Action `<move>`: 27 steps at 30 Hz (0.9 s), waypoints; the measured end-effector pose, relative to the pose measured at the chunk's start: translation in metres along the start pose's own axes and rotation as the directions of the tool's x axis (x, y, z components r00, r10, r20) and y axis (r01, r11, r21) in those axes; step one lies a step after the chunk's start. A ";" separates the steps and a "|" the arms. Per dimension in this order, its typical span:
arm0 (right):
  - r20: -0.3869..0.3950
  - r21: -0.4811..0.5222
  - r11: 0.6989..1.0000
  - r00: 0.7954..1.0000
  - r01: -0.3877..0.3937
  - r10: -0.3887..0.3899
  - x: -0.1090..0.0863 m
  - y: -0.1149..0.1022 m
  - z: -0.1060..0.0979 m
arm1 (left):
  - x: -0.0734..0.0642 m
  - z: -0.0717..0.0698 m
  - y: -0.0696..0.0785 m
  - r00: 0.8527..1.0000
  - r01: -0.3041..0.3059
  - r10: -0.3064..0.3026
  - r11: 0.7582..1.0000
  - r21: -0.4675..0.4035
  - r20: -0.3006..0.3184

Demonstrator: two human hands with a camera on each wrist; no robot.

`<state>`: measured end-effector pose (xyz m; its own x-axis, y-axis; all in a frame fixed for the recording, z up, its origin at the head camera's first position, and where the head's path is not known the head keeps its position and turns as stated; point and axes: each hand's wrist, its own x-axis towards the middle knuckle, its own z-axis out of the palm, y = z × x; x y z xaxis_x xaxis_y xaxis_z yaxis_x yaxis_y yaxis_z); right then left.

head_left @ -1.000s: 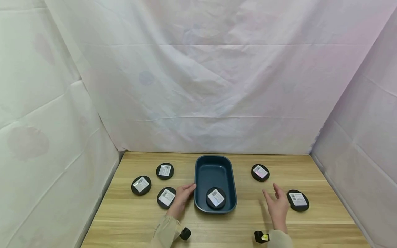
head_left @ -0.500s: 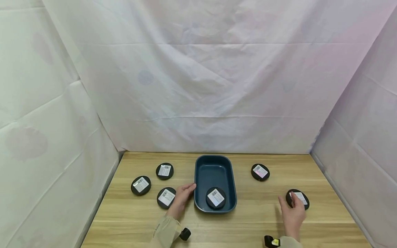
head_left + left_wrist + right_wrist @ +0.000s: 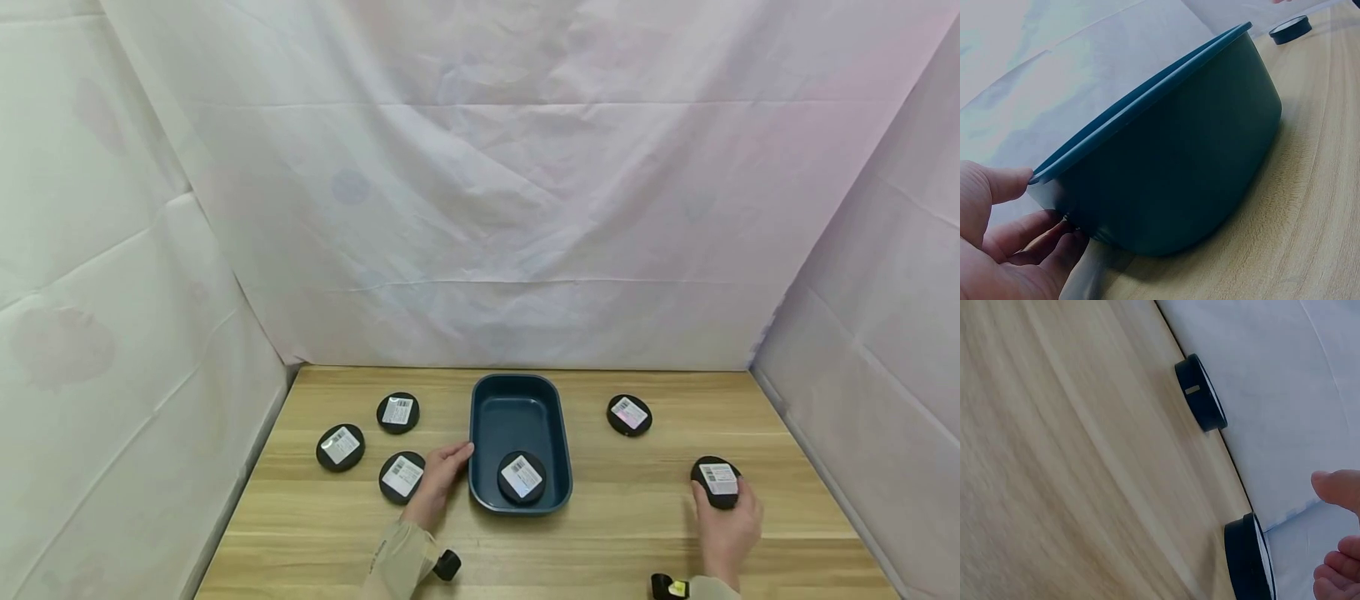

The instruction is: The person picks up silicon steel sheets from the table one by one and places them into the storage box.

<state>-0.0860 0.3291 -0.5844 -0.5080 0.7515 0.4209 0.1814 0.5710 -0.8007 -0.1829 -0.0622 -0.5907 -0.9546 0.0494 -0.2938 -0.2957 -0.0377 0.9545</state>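
A dark blue oval tray (image 3: 474,421) stands mid-table with one black labelled disc (image 3: 522,477) in its near end. My left hand (image 3: 444,471) holds the tray's left rim. In the left wrist view its thumb lies on the rim and the fingers (image 3: 1035,240) curl against the tray wall (image 3: 1179,169). My right hand (image 3: 726,515) sits at the near side of another black disc (image 3: 718,479) at the right. Thumb and fingers are spread about it. In the right wrist view a gap shows between the thumb (image 3: 1335,487) and this disc (image 3: 1247,562).
Three more black discs lie left of the tray (image 3: 397,412) (image 3: 341,447) (image 3: 402,477). One more disc (image 3: 629,415) lies right of it, also seen in the wrist views (image 3: 1200,394) (image 3: 1291,28). White cloth walls close the wooden table (image 3: 600,533) on three sides.
My right hand has moved right and toward me, from the bare wood right of the tray to the near right disc, and spread round it. The left hand and tray stayed put.
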 end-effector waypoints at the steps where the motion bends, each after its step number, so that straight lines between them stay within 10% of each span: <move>1: 0.002 0.002 1.000 1.000 -0.007 0.007 0.001 0.002 0.000 | 0.000 0.000 0.000 1.000 0.002 -0.002 1.000 0.000 -0.002; 27: 0.259 -0.137 0.970 0.938 -0.199 0.229 0.021 0.029 -0.002 | -0.004 0.000 0.006 1.000 0.021 -0.021 1.000 0.007 0.018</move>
<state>-0.0895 0.3619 -0.5974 -0.6530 0.7506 0.1010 0.3923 0.4492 -0.8027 -0.1805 -0.0629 -0.5839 -0.9475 0.0676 -0.3125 -0.3150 -0.0298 0.9486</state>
